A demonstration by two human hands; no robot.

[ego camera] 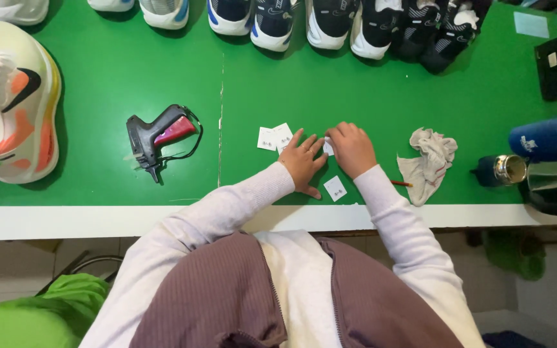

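Observation:
On the green table (162, 77), my left hand (303, 161) lies flat with its fingers spread. My right hand (352, 148) is beside it, fingers curled over a small white paper tag (328, 147) that shows between the two hands. Another white tag (335, 188) lies just in front of my hands near the table edge. Two more white tags (274, 137) rest to the left of my left hand. A black and red tagging gun (157, 137) with a thin cord lies further left.
A row of sneakers (330, 22) lines the far edge, and a large white and orange sneaker (11, 103) sits at the left. A crumpled grey cloth (428, 162), a red pencil tip (401, 183), a blue bottle (545, 138) and a metal cup (504, 169) lie to the right.

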